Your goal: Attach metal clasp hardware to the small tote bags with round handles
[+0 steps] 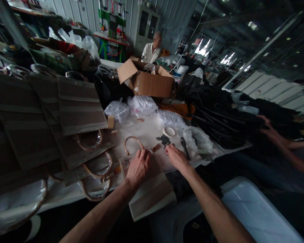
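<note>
A grey-brown handbag (pixel 152 189) with a wrapped, curved handle (pixel 133 138) lies across the table edge, its lower part hanging toward me. My left hand (pixel 140 164) is closed on the bag's upper end, just below the handle. To the right, the fingers of my right hand (pixel 176 156) are drawn together at the near side of a small pile of dark flat pieces (pixel 164 139); whatever they pinch is too small to make out. A brown strap end (pixel 156 147) sticks out between the bag and that pile.
Stacked bags (pixel 81 104) fill the left side. A tape roll (pixel 169 131), a dark-handled tool (pixel 184 148) and a plastic bag (pixel 199 140) lie to the right. Behind stand a cardboard box (pixel 154 84) and a seated person (pixel 151 52). Another person's arm (pixel 281 141) reaches toward black material (pixel 218 114).
</note>
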{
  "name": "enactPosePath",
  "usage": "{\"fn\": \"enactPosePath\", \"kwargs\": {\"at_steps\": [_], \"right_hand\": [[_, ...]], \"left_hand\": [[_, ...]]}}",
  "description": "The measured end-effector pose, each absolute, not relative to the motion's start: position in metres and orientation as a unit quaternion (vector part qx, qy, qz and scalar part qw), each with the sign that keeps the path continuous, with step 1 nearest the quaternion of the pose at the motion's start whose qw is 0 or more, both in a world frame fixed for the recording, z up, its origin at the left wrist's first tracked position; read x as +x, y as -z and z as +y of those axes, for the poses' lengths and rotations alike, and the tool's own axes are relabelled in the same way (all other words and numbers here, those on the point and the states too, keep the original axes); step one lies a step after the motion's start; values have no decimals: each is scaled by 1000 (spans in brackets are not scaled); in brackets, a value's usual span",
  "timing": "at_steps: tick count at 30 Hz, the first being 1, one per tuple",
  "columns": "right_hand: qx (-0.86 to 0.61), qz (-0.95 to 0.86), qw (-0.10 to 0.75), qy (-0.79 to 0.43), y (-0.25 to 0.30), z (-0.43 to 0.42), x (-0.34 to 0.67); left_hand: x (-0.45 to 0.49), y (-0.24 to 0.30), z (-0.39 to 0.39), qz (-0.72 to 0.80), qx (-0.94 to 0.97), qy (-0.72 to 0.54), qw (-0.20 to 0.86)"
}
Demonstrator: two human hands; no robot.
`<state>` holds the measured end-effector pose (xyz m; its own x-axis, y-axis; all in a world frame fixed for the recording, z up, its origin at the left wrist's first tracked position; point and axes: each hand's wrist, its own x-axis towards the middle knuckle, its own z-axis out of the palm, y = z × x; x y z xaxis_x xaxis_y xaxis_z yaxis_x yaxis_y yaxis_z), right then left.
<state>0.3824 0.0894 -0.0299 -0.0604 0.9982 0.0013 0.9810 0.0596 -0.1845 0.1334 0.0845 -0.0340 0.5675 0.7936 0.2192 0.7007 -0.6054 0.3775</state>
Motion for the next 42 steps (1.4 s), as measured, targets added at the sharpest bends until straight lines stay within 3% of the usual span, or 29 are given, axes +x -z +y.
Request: {"fn": "enactPosePath", "kwargs": {"at_steps": [4,7,9,12,17,42], "right_hand": [[-702,-698,127,-61,34,75,382],[-694,-663,266,-89,32,74,384],[-680,-620,358,-157,29,78,379],[-643,-553,423,-320,26,84,357],[-589,-532,410,-449,32,93,321],[-601,-527,390,-457,51,106,318]], "left_hand": [[120,36,72,412,887,-188,94],[113,44,64,387,902,-183,55],[112,48,59,383,903,-190,43],[112,52,55,389,897,-205,54],[109,53,54,389,892,-220,72],[106,60,55,382,892,-220,100]]}}
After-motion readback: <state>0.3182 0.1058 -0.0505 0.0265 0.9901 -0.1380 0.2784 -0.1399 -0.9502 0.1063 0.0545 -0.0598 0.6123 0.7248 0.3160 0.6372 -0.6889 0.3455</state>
